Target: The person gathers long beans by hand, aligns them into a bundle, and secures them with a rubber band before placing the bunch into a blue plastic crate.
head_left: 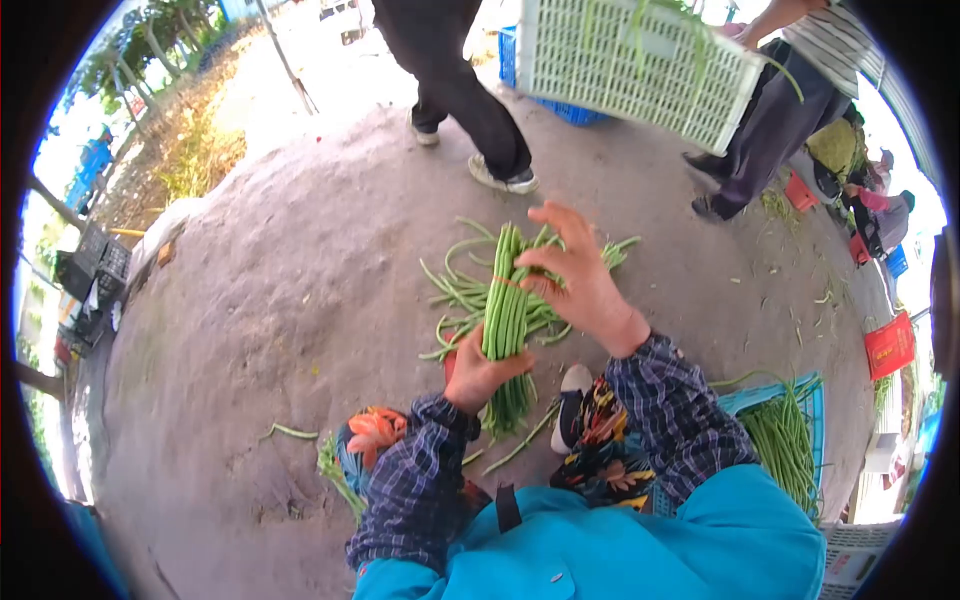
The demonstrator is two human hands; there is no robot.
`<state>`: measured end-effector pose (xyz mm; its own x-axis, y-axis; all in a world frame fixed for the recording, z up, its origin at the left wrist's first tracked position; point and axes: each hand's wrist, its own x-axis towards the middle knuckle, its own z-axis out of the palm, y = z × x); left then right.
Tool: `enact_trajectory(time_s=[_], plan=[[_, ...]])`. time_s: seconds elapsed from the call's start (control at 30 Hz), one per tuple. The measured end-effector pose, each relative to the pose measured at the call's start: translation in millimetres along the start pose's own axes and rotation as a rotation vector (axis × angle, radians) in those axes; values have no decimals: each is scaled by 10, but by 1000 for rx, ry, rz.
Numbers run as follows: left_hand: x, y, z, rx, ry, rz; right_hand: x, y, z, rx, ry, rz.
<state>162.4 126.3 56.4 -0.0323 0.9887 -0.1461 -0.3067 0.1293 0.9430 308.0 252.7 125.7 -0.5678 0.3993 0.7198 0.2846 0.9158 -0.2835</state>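
Observation:
My left hand (480, 372) is wrapped round the lower part of a bundle of long green beans (507, 315), which stands roughly upright in front of me. A thin orange-brown band (505, 281) crosses the bundle above the middle. Beside its upper part is my right hand (575, 275), fingers spread apart, with the fingertips close to the beans; whether they touch cannot be made out. Behind the bundle, loose long beans (462, 290) lie in a pile on the ground.
At my right sits a blue crate (818, 400) holding more long beans (782, 445). Ahead, one person carries a pale plastic crate (640, 70) and another person's legs (470, 100) stand nearby. A blue crate (570, 112) is behind. Far right, people sit near a red box (890, 346).

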Motion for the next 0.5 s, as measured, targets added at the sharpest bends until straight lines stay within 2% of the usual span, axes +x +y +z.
enact_trajectory(time_s=[0.17, 0.2, 0.27, 0.3, 0.5], plan=[[-24, 28, -42, 3, -76, -92, -115, -102, 66, 286, -70, 214], [-25, 41, -49, 4, -68, -84, -113, -117, 71, 290, -71, 204], [-33, 51, -59, 45, -127, -79, -129, -130, 59, 417, -86, 329], [-45, 55, -55, 51, -145, -74, -156, -118, 58, 369, -74, 275], [-13, 87, -64, 122, -165, -37, -180, -22, 112, 342, 5, 278]])
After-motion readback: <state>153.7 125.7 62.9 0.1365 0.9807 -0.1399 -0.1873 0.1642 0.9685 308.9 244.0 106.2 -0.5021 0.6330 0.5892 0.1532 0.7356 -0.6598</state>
